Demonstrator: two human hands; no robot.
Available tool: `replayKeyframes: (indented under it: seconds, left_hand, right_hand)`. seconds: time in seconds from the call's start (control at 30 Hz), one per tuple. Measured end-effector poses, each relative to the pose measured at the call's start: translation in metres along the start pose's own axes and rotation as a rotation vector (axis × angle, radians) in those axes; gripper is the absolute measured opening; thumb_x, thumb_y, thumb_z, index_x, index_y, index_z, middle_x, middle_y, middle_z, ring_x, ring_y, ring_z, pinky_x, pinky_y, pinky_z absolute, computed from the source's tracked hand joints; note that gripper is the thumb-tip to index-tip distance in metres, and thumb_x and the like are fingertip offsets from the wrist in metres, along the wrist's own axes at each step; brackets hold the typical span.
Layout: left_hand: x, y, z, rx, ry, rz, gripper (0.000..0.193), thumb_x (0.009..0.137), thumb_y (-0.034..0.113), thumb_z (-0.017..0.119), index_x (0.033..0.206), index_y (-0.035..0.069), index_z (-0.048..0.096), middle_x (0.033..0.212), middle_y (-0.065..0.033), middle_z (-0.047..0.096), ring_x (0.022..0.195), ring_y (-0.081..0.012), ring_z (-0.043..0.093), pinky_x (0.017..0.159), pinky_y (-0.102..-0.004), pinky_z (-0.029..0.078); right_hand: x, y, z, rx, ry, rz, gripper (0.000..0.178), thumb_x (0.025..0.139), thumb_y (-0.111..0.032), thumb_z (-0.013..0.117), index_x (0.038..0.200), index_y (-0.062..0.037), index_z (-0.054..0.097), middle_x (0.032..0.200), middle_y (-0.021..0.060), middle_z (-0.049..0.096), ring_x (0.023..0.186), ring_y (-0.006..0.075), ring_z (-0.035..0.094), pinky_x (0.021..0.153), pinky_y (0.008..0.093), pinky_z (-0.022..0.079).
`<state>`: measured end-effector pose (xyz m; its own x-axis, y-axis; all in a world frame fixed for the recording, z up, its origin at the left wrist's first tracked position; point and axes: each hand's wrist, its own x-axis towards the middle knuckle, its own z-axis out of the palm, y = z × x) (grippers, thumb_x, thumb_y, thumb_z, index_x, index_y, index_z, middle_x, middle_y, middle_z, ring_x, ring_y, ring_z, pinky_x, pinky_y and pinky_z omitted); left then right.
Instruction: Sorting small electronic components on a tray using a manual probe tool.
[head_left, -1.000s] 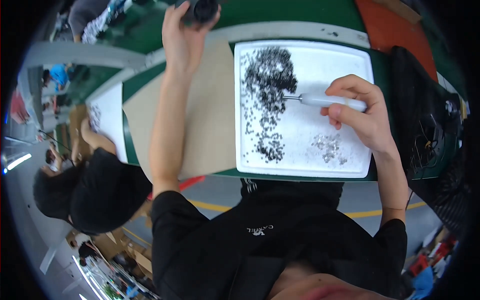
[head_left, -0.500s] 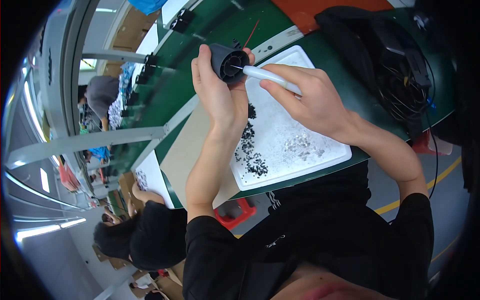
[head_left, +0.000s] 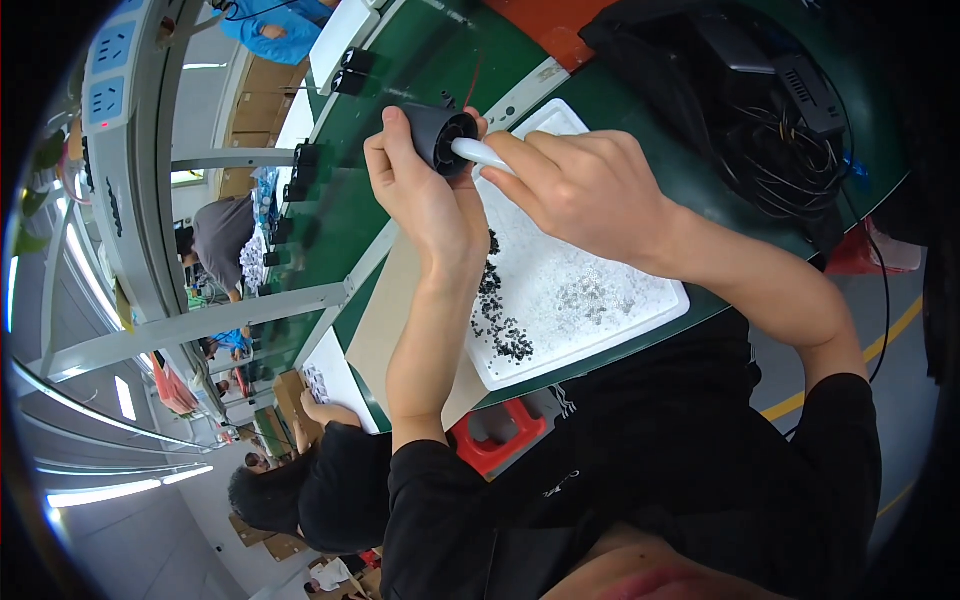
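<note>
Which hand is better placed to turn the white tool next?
Probably the right hand: it grips the tool, which points into the dark part that the left hand holds.

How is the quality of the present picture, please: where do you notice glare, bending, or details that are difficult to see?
In the head view, a ceiling lamp at lower left glares nearly white; in that head view, lines near the left edge curve, and detail there softens; also in the head view, clear pieces almost blend into the white tray.
</note>
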<state>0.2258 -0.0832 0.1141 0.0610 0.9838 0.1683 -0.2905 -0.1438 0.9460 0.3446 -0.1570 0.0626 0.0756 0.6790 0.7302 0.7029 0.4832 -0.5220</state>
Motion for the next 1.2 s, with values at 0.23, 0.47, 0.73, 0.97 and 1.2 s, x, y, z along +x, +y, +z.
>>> replayKeyframes:
  seconds: [0.23,0.47,0.73,0.97,1.2]
  left_hand:
    - [0.007,-0.011,0.008,0.004,0.012,0.027,0.03,0.104,0.028,0.059,0.096,0.005,0.04,0.088,-0.016,0.063,0.075,-0.0295,0.07,0.064,-0.0365,0.059]
    - [0.015,-0.016,0.025,0.057,-0.01,0.145,0.031,0.103,0.029,0.06,0.096,0.006,0.04,0.088,-0.0154,0.064,0.072,-0.0274,0.07,0.06,-0.0343,0.057]
    - [0.112,-0.055,0.005,0.26,-0.253,-0.283,0.035,0.101,0.035,0.063,0.11,0.004,0.051,0.09,-0.011,0.064,0.08,-0.0249,0.069,0.058,-0.0334,0.055]
    - [0.156,-0.024,0.085,0.579,-0.751,-0.416,0.066,0.099,0.051,0.06,0.14,0.0,0.045,0.129,-0.0184,0.054,0.109,-0.0304,0.066,0.1,-0.0401,0.054]
    - [0.198,0.044,0.137,-0.044,-0.913,-0.189,0.062,0.106,0.043,0.05,0.144,-0.005,0.04,0.142,-0.0243,0.051,0.126,-0.0385,0.059,0.112,-0.0433,0.046]
  right_hand:
    - [0.005,0.007,0.013,0.147,0.033,0.081,0.023,0.095,-0.02,0.068,0.102,0.0024,0.07,0.062,0.0099,0.061,0.051,0.0185,0.062,0.049,0.0298,0.047]
    - [0.007,-0.001,0.008,1.1,0.066,0.756,0.03,0.104,-0.024,0.06,0.116,0.0017,0.069,0.066,-0.0043,0.051,0.056,0.0003,0.041,0.049,0.0218,0.032]
    - [0.019,0.022,0.01,1.284,0.096,1.172,0.038,0.103,-0.036,0.059,0.106,-0.0011,0.073,0.065,-0.0085,0.036,0.054,0.0008,0.027,0.048,0.0229,0.02]
    - [0.019,0.016,0.001,1.108,0.063,0.981,0.038,0.1,-0.036,0.062,0.098,0.0004,0.073,0.068,-0.0066,0.042,0.062,0.0035,0.035,0.054,0.0254,0.026]
    - [0.018,0.023,0.002,1.044,0.017,0.978,0.038,0.102,-0.036,0.06,0.108,-0.001,0.074,0.066,-0.0085,0.035,0.055,0.0017,0.028,0.048,0.0233,0.021]
